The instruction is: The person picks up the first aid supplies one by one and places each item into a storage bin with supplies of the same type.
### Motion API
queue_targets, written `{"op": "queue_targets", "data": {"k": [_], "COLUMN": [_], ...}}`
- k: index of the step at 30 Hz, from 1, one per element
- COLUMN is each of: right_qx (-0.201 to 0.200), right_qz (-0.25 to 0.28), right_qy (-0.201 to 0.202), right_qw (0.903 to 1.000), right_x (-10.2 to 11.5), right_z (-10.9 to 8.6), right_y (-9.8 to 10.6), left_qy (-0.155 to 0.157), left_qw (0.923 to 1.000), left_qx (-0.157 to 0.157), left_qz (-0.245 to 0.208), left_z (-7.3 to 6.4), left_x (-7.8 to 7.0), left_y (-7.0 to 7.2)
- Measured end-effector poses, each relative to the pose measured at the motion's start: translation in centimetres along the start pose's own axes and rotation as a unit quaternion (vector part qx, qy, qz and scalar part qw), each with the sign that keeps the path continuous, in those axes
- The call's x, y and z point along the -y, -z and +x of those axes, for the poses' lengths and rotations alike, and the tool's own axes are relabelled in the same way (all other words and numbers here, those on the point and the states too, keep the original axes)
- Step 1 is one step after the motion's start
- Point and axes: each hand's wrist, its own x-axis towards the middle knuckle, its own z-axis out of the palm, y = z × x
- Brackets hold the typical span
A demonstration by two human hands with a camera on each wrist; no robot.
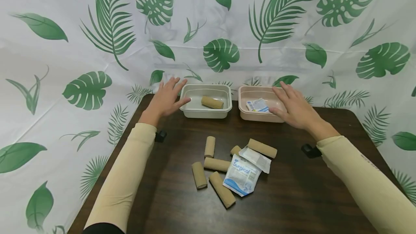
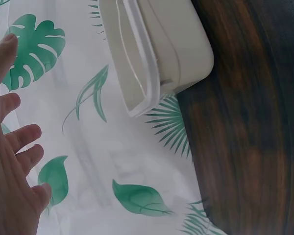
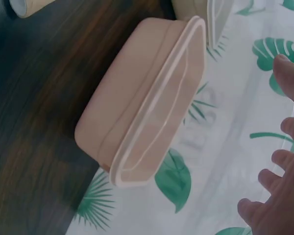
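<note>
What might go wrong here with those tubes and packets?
The tubes are round, so a nudge may set one rolling. The Surgical packet and white packet overlap, so lifting one might drag the other. The left hand is by the off-white bin, the right hand by the pink bin; a bump might shift either.

Dark brown tabletop [image 1: 182,212] here, filling the lower centre! Pale tub [image 1: 206,113] and pink tub [image 1: 260,117] stand at its far edge, mid-frame; just below, six cardboard rolls [image 1: 199,175] lie scattered with two overlapping packets [image 1: 242,176].
</note>
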Motion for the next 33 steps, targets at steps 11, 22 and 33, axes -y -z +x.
{"op": "queue_targets", "data": {"k": [11, 22, 33], "right_qx": [0.019, 0.053, 0.112], "right_qz": [0.041, 0.094, 0.174], "right_qy": [0.007, 0.017, 0.026], "right_qw": [0.9990, 0.9940, 0.9780], "right_x": [0.5, 1.9, 4.8], "right_z": [-1.3, -4.0, -7.1], "right_y": [-1.2, -4.0, -7.3], "left_qy": [0.017, 0.073, 0.128], "left_qw": [0.9980, 0.9704, 0.9376], "left_qx": [0.006, 0.014, -0.003], "left_qz": [-0.060, -0.230, -0.323], "left_z": [-0.7, -2.3, -2.6], "left_x": [0.5, 1.3, 1.6], "left_y": [-1.9, -5.4, -8.3]}}
